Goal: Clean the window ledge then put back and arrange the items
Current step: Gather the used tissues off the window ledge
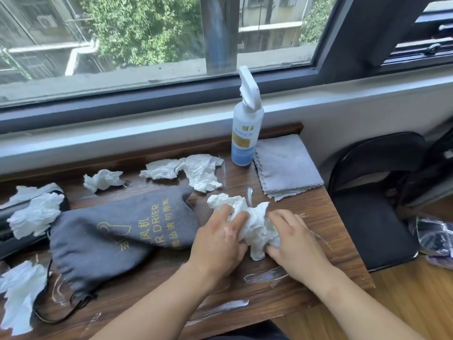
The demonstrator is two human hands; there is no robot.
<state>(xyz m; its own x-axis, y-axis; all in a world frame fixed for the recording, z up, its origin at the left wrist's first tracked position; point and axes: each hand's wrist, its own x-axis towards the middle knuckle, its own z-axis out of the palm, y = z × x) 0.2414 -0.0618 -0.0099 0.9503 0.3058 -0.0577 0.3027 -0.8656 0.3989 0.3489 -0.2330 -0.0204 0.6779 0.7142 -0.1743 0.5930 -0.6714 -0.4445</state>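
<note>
White tissue wad (253, 224) sat gripped by both hands — left hand (219, 244) and right hand (295, 241) curled into it, on the wooden ledge (318, 217). Advice seemed plain: ball it tight, press flat over the pale smears (264, 276) — spray bottle (245, 136) stood near.

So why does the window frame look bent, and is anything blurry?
Head view: the wide-angle lens bows the window frame; daylight is soft, shadows faint; the tissue gripped by the left hand and right hand looks slightly smeared.
</note>
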